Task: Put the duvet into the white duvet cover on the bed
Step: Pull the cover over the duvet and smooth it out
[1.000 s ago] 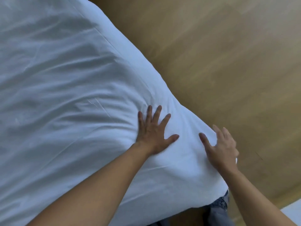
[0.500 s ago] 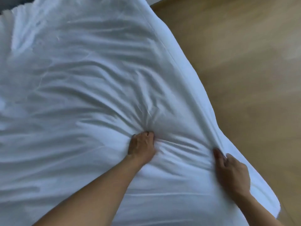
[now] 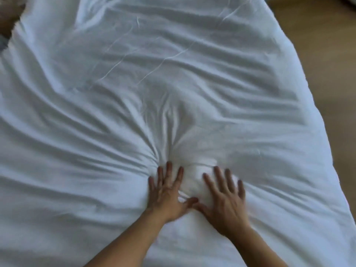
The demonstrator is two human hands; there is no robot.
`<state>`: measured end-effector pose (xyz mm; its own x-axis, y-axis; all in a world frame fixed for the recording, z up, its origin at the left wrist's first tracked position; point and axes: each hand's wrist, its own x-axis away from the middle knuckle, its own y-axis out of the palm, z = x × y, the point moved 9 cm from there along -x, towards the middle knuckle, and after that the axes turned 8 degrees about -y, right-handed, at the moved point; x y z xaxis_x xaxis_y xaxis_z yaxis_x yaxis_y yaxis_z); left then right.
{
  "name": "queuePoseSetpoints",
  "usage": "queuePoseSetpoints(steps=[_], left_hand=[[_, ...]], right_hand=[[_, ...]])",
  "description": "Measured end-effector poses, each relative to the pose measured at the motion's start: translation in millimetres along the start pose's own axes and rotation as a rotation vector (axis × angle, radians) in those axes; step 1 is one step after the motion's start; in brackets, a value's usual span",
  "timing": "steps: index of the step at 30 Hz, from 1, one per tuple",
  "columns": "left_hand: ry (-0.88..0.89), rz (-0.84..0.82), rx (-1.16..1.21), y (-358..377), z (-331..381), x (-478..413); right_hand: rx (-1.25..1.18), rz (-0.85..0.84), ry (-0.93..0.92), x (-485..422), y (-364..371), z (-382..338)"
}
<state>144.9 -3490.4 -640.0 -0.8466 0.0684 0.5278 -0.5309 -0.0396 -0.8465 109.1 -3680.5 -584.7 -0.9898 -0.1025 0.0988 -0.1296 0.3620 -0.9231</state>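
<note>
smoothing step, as i log it remotely.
- duvet cover: white, spread over the bed (hidden beneath), creases fanning from a lump near the front edge.
- duvet: prob. inside the cover, judging by the bulk; not seen directly.
- l hand, r hand: both flat, fingers spread, gripping nothing, pressing either side of the lump, thumbs nearly touching.
- floor: wood, on the right.
- how-to: i'd sweep palms outward from the lump twd the edges, firm and even, w/o dragging the cloth.
- vs 0.5 s ago: l was fisted in the cloth, r sat near the floor-side edge; both now opened, r moved inward.
</note>
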Motion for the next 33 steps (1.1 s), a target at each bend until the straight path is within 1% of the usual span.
queuePoseSetpoints(steps=[1, 3, 4, 5, 7, 9, 11, 13, 14, 16, 17, 19, 20, 21, 22, 23, 25, 26, 27, 30, 31, 33], left_hand=[[0.070, 0.027, 0.005, -7, -8, -1], [0.239, 0.061, -0.001, -24, -39, 7], [0.278, 0.068, 0.014, -32, -64, 12], [0.265, 0.094, 0.026, -41, -93, 17], [0.210, 0.246, 0.087, -63, -139, 29], [0.181, 0.417, 0.153, -72, -159, 42], [0.170, 0.466, 0.197, -70, -163, 48], [0.174, 0.461, 0.255, -69, -166, 58], [0.197, 0.462, 0.273, -65, -169, 67], [0.247, 0.457, 0.296, -55, -177, 92], [0.269, 0.468, 0.293, -52, -179, 105], [0.382, 0.444, 0.268, -47, -177, 124], [0.468, 0.405, 0.247, -45, -173, 133], [0.518, 0.353, 0.230, -43, -172, 141], [0.519, 0.296, 0.195, -39, -176, 148], [0.498, 0.267, 0.128, -35, -186, 153], [0.489, 0.276, -0.041, -31, -218, 163], [0.469, 0.271, -0.104, -32, -241, 162], [0.417, 0.255, -0.117, -33, -269, 156], [0.234, 0.123, -0.226, -21, -340, 136], [0.216, 0.080, -0.264, -13, -351, 132], [0.223, 0.026, -0.201, -6, -356, 128]], right_hand=[[0.003, -0.016, -0.061, -14, 16, -29], [-0.007, 0.043, -0.036, -31, 30, -46], [0.004, 0.079, -0.026, -34, 33, -45], [0.031, 0.126, -0.051, -34, 32, -45], [0.078, 0.193, -0.133, -33, 32, -48], [0.059, 0.220, -0.172, -29, 28, -54], [0.023, 0.214, -0.230, -10, 27, -57], [0.020, 0.175, -0.288, 28, 27, -48], [0.050, 0.151, -0.272, 51, 28, -38], [0.078, 0.141, -0.146, 87, 28, -24], [0.100, 0.136, -0.093, 98, 31, -31], [0.105, 0.074, -0.088, 107, 53, -78], [0.070, 0.059, -0.143, 105, 66, -116], [0.062, 0.069, -0.217, 103, 75, -156], [0.060, 0.083, -0.284, 99, 84, -192], [0.062, 0.085, -0.312, 93, 91, -220], [0.044, 0.127, -0.280, 77, 95, -252], [0.030, 0.143, -0.257, 72, 97, -259], [0.024, 0.153, -0.252, 70, 100, -264], [0.066, 0.227, -0.252, 78, 102, -267], [0.076, 0.259, -0.245, 80, 100, -265], [0.093, 0.314, -0.213, 84, 95, -262]])
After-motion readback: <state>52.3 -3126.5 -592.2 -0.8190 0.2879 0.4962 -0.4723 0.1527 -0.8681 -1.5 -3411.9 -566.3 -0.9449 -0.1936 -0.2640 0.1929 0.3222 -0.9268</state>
